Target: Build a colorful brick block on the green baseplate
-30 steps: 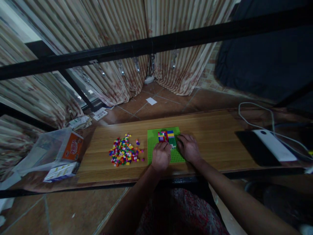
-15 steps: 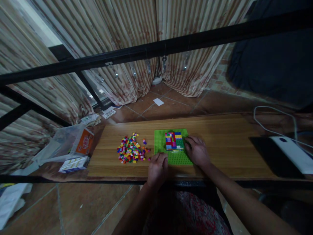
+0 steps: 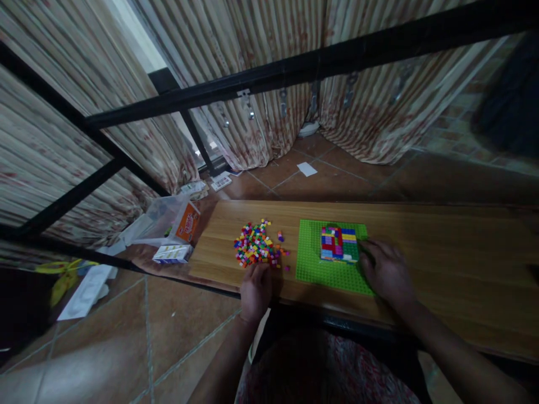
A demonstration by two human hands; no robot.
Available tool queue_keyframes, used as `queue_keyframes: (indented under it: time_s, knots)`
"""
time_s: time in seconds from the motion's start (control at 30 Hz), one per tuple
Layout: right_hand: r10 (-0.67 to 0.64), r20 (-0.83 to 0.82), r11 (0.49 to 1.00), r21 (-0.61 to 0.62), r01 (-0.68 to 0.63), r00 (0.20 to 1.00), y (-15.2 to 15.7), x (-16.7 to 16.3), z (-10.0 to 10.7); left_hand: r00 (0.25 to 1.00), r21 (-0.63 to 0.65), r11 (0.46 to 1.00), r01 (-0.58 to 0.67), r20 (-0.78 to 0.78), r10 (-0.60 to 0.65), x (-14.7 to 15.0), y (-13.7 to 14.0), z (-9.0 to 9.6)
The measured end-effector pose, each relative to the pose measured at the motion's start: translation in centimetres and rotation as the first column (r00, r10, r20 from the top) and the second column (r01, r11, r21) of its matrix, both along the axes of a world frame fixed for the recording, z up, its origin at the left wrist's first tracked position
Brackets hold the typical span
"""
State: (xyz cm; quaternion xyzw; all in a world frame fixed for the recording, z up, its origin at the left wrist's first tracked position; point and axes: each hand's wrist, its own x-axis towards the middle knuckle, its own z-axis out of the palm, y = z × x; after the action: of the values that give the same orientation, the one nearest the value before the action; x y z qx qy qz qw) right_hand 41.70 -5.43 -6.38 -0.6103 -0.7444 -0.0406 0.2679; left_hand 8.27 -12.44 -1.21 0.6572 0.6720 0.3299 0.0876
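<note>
A pile of small multicoloured toy bricks (image 3: 254,245) lies on the left part of the wooden board. My left hand (image 3: 256,289) is at the pile's near edge, fingers bent down and together; whatever they pinch, if anything, is hidden. To the right is a green studded baseplate (image 3: 332,279), on which stands a block built of coloured bricks (image 3: 338,245). Beside this block, over the baseplate's right edge, rests my right hand (image 3: 387,272). Its fingers curve toward the block with a gap between thumb and fingers, and no brick shows in them.
The wooden board (image 3: 455,252) extends far to the right. Left of it stand a clear plastic bin (image 3: 162,219) with an orange label and a small white-and-blue box (image 3: 172,253). A black metal rail (image 3: 286,81) crosses in front of striped curtains (image 3: 278,33).
My left hand has moved left from the baseplate's near corner to the brick pile. My right hand stays by the built block. The view has turned left.
</note>
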Motion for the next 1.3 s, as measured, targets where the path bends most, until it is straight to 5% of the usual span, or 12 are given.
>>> queue_keyframes:
  time_s: [0.57, 1.3]
  knots:
    - [-0.001, 0.003, 1.000, 0.011, 0.001, 1.000, -0.1, 0.0, 0.1, 0.966, -0.006, 0.999, 0.034, -0.257, -0.034, 0.7, 2.9, 0.0]
    - [-0.034, -0.029, 0.999, -0.033, 0.033, 0.999, -0.2, -0.8, 1.1, 0.986, 0.011, 0.998, -0.062, -0.155, 0.063, 0.6, 4.3, -0.4]
